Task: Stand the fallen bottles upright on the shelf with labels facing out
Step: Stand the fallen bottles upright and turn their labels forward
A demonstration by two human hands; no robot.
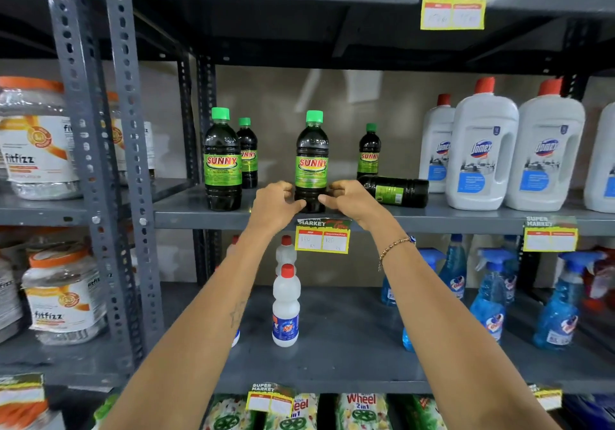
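Observation:
A dark Sunny bottle (311, 160) with a green cap stands upright at the middle of the grey shelf (199, 216), its label facing out. My left hand (276, 205) and my right hand (349, 198) grip its base from either side. Just right of my right hand another dark bottle (396, 190) lies on its side, back label showing. Three more Sunny bottles stand upright: one front left (222, 163), one behind it (248, 153), one at the back right (368, 151).
White Domex jugs (482, 153) fill the shelf's right end. A price tag (322, 236) hangs on the shelf edge below my hands. Below stand white red-capped bottles (286, 306) and blue spray bottles (489, 296). Fitfizz jars (36, 140) sit beyond the left upright (126, 130).

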